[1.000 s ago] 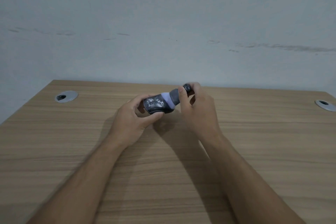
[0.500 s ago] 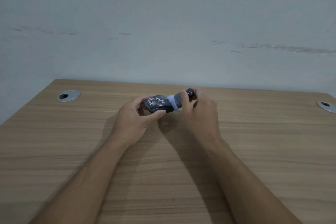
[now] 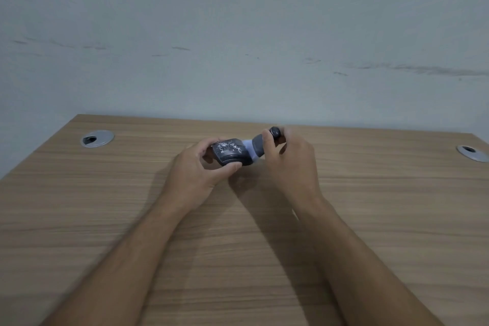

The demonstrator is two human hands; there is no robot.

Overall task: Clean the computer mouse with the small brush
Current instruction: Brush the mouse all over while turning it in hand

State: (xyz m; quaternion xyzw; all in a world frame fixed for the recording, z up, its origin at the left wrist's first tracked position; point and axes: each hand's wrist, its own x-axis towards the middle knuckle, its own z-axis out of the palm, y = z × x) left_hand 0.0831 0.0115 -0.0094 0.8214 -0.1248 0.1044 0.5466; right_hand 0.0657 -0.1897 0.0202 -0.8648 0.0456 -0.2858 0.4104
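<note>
Your left hand (image 3: 195, 169) pinches the dusty, rounded black mouse (image 3: 230, 153) above the wood-grain bench (image 3: 383, 219), near its far edge. Your right hand (image 3: 288, 164) has its grip closed on the stubby grey brush (image 3: 258, 144), pale bristles touching the mouse.

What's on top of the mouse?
White specks across the mouse top; brush bristles touch its right end. The left hand covers its near edge and underside.

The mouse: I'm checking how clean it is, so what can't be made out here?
Head view only:
- Underside of the mouse: hidden by the left hand.
- Brush bristle tips: hidden behind the mouse.
- Brush handle: mostly covered by the right hand.
- Mouse lettering: too small.
</note>
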